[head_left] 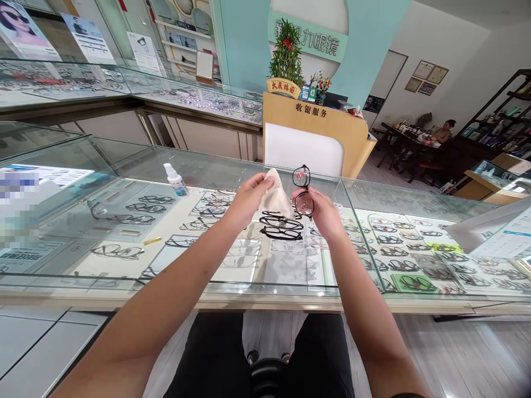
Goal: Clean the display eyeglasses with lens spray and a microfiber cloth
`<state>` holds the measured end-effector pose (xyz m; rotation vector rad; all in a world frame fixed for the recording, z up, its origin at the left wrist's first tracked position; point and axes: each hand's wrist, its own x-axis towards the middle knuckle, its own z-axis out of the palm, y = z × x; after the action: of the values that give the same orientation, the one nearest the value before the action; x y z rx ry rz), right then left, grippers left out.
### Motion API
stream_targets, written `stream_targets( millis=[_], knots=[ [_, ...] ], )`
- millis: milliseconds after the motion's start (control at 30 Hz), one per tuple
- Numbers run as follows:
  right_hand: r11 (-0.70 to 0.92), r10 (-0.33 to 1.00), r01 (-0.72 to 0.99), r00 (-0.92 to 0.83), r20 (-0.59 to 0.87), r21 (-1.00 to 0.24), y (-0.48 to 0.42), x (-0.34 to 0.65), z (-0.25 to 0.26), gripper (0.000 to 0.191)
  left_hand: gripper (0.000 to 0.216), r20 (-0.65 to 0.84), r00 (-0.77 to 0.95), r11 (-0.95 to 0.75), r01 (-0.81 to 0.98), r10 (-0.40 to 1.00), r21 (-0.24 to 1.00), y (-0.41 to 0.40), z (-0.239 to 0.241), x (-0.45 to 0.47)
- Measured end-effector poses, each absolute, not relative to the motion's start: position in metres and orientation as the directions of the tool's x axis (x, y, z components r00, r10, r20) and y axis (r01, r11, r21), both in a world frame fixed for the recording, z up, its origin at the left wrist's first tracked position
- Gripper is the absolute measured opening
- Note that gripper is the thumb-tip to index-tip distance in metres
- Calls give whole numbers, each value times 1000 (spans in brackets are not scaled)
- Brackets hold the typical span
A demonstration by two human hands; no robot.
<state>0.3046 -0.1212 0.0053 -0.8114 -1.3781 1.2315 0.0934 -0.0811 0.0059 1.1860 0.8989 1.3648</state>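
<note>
- My left fingers (266, 181) are pinched on the upper part of a pale cloth (277, 198), which hangs in a loose peak and spreads toward my other hand.
- My right fingers (317, 199) are closed on a pair of black-rimmed glasses (302, 187), gripping near the lower lens. I hold the pair in the air over the glass desk (265, 302), tipped so that one lens sits above the other.
- The upper lens has nothing under it. With my hold all at one end, a hard push there could twist the frame or strain the bridge.
- My fingers are very near the lower lens, perhaps against it; I can't tell. Skin on it would leave a smear.
- If that grip slackens, the pair could drop and knock against the glass, chipping a rim or scratching a lens.
- Just below the cloth in my view lies a row of dark frames (282, 228); whether they rest on the glass or under it, I can't make out. If on top, a trailing corner of cloth could snag an arm and drag them.
- A white spray bottle (176, 181) stands upright beyond my left forearm, well apart from the glasses. A careless sweep that way could tip it.
- Any grit caught in the cloth's folds would, I judge, scratch a rubbed lens.
</note>
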Motion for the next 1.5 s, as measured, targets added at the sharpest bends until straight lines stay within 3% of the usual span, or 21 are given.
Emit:
stream_targets(
  millis=[167,600,1000,1167,1500],
  knots=[
    [245,927,-148,-255,276,-958,-123,305,7,46,52,133,92,-90,-367,987,926,-79,8,94],
    [241,879,-84,-403,254,-967,-130,300,10,40,54,255,290,-144,-354,922,924,-88,9,97],
    [254,861,-41,-446,246,-966,-130,297,9,42,55,218,382,-50,-405,898,913,-88,0,103],
    [255,855,-32,-459,240,-967,-132,296,12,43,46,246,503,-60,-357,829,932,-93,1,104],
    [267,843,-29,-477,248,-963,-130,294,9,40,48,307,495,-87,-418,813,904,-103,7,109]
  ],
)
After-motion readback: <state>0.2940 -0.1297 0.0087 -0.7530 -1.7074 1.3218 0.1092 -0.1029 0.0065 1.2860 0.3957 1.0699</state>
